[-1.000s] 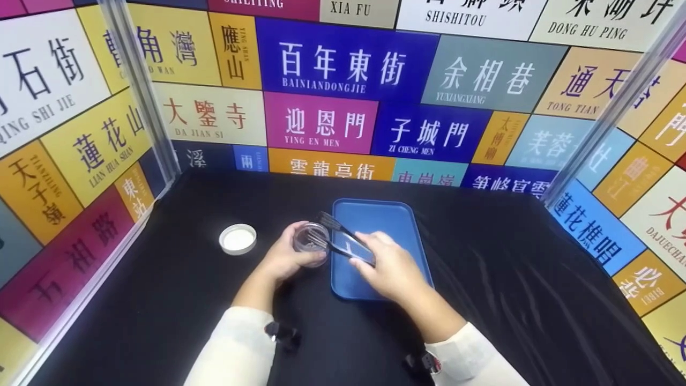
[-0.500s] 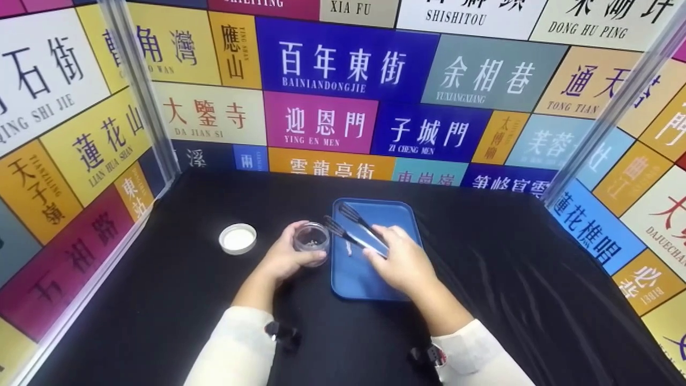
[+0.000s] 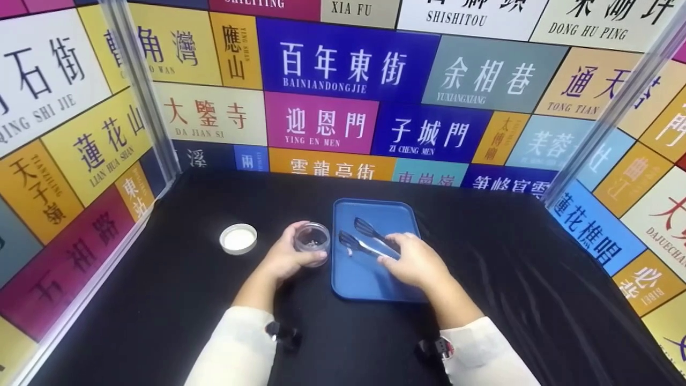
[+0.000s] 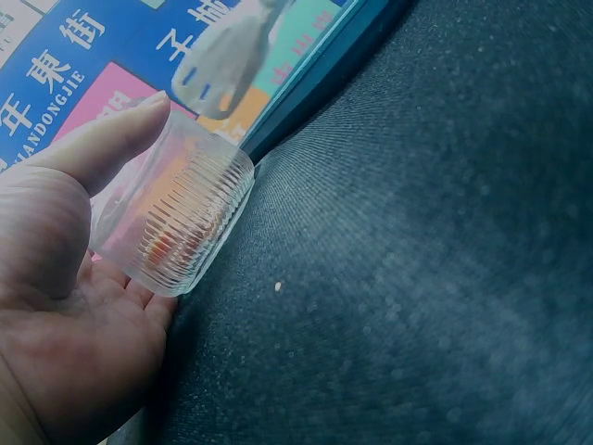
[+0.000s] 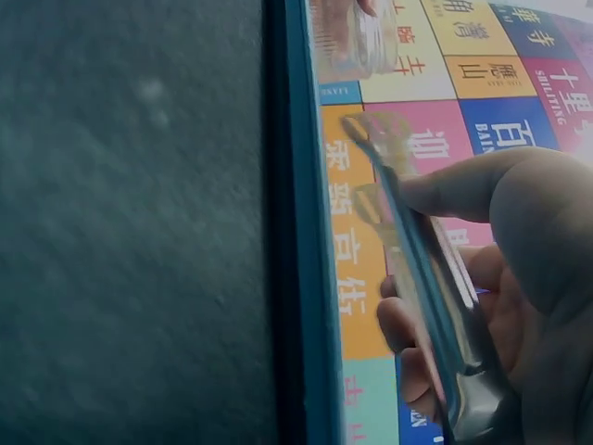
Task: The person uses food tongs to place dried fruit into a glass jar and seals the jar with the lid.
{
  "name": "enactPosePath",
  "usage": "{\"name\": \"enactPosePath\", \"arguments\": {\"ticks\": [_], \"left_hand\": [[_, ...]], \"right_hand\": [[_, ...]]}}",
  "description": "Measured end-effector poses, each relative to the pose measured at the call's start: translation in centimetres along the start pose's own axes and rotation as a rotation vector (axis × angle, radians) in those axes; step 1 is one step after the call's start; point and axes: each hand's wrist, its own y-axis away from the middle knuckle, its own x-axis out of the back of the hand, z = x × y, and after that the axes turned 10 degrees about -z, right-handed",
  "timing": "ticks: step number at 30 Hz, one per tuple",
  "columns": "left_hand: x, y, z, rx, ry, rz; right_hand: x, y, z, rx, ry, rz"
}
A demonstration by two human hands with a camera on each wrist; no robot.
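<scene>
My left hand (image 3: 289,253) holds a clear ribbed jar (image 3: 316,257) by its side, thumb at the near side, fingers round the far side. The jar has no lid on, and a few small bits (image 3: 312,244) show inside. In the right hand (image 3: 418,260) is a pair of tongs (image 3: 370,246) with dark slotted heads, its arms apart above the blue tray (image 3: 353,281). A small pale piece (image 3: 349,252) shows at the tray's left side, close beside the nearer tong head. Whether the tongs touch it I cannot tell.
A white round lid (image 3: 238,239) lies on the black cloth (image 3: 161,279) left of the jar. A tiny pale crumb (image 4: 278,286) shows on the dark surface in the left wrist view. Panels with printed signs (image 3: 343,59) stand behind and at both sides.
The right hand has moved the tongs from the jar's mouth rightward and toward me, over the tray. The tong arms stay apart. My left hand and the jar have hardly moved.
</scene>
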Motion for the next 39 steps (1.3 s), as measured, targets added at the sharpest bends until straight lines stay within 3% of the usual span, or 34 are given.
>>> {"name": "enactPosePath", "arguments": {"ticks": [9,28,39], "left_hand": [[0.04,0.01,-0.02,-0.002,-0.017,0.001],[-0.02,-0.14,-0.3,-0.025,0.015,-0.016],[0.1,-0.08,-0.29,0.001,-0.018,-0.003]], "right_hand": [[0.18,-0.04,0.34,-0.022,-0.014,-0.08],[0.02,-0.35,0.68,-0.048,0.045,-0.039],[-0.12,-0.24,0.32,-0.068,0.023,-0.017]]}}
